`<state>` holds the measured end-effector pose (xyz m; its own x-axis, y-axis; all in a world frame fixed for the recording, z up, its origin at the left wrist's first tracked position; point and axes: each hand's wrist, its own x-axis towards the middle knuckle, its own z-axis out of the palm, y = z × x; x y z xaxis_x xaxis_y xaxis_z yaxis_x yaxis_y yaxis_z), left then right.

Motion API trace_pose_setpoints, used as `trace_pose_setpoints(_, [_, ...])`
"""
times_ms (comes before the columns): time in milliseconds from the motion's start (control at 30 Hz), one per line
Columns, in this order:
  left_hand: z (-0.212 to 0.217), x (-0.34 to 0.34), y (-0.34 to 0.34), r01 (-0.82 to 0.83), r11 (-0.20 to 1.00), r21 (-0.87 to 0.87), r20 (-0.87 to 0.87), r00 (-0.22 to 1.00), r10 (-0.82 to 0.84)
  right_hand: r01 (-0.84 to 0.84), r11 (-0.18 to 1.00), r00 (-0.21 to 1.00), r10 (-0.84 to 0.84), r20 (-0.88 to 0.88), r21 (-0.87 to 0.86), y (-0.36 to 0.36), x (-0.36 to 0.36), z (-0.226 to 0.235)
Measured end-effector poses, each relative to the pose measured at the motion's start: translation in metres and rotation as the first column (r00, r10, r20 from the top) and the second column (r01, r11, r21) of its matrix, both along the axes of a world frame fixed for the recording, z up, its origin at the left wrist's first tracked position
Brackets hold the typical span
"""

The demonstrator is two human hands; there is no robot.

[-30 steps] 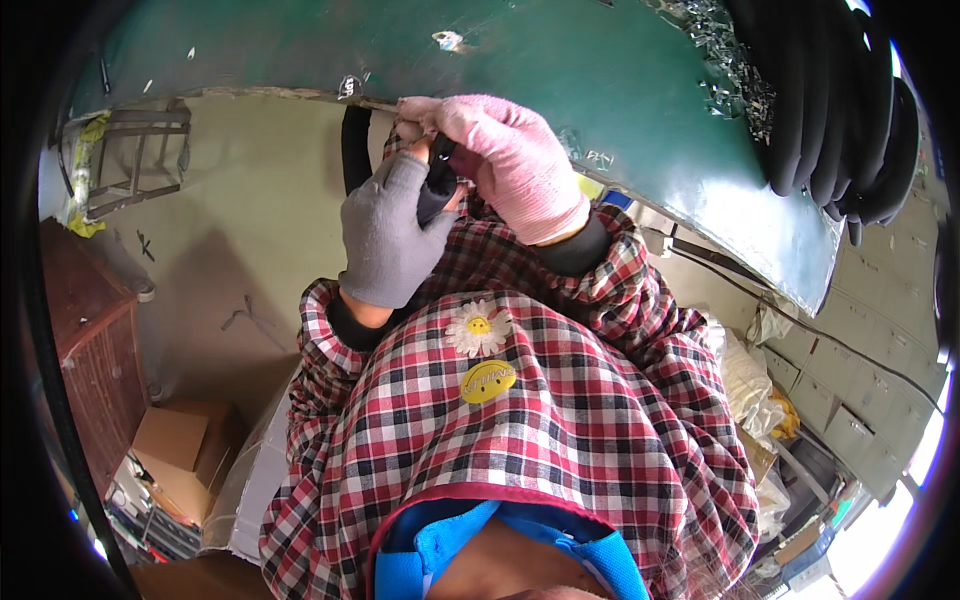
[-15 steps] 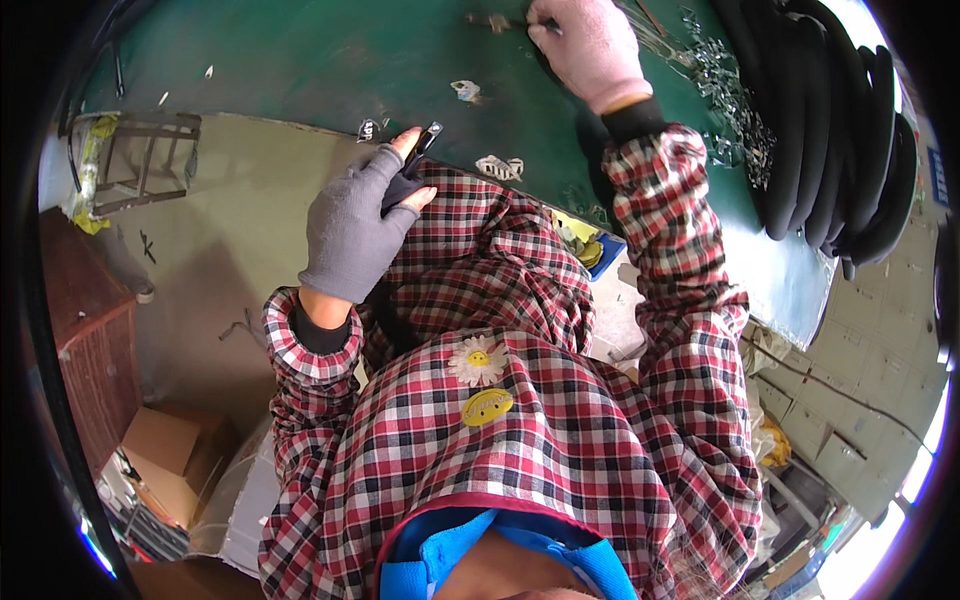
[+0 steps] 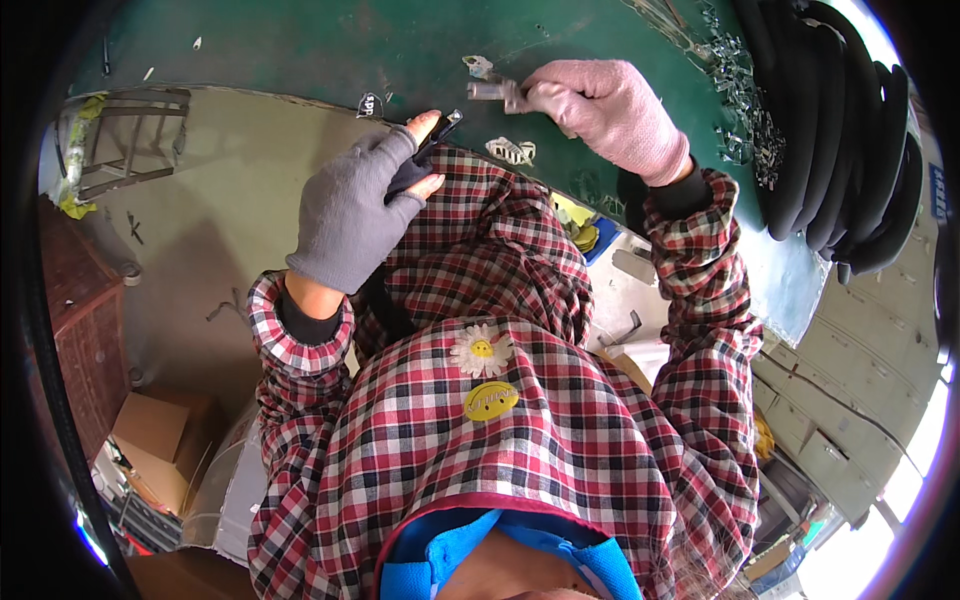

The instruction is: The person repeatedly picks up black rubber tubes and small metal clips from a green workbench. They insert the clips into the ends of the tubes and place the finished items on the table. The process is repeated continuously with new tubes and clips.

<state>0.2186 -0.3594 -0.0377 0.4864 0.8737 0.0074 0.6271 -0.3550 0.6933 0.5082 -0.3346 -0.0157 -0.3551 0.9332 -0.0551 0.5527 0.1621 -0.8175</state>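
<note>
In a grey glove with bare fingertips, my left hand (image 3: 350, 205) is closed around a black soft item (image 3: 408, 176) at the table's near edge. A small shiny piece (image 3: 453, 118) sticks out past the thumb and finger; its kind is unclear. My right hand (image 3: 625, 115), in a pale pink glove, pinches a small clear plastic piece (image 3: 490, 91) just above the green table (image 3: 330, 50). The two hands are apart.
Clear plastic clips (image 3: 745, 110) lie heaped at the right, beside a bundle of long black padded pieces (image 3: 830, 130). Printed scraps (image 3: 512, 151) dot the table. A stool frame (image 3: 135, 140), a brown cabinet (image 3: 85, 310) and a cardboard box (image 3: 150, 435) stand at the left.
My right hand has come back toward me from the far part of the table, with the clear plastic piece now plainly visible in its fingers. My left hand keeps its grip.
</note>
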Motion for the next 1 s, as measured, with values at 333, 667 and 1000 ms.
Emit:
trace_pose_setpoints(333, [0.007,0.002,-0.010,0.006,0.997,0.071,0.000,1.000,-0.006,-0.224,0.968,0.937,0.246,0.246,-0.116,0.022,-0.002,0.022])
trace_pose_setpoints(667, [0.005,0.001,-0.017,0.058,0.992,0.115,-0.012,0.998,-0.057,-0.332,0.909,0.876,0.396,0.276,-0.250,0.024,-0.006,0.024])
trace_pose_setpoints(1000, [0.003,0.002,-0.017,0.113,0.983,0.142,-0.047,0.993,-0.107,-0.365,0.905,0.835,0.423,0.353,-0.219,0.024,-0.013,0.042])
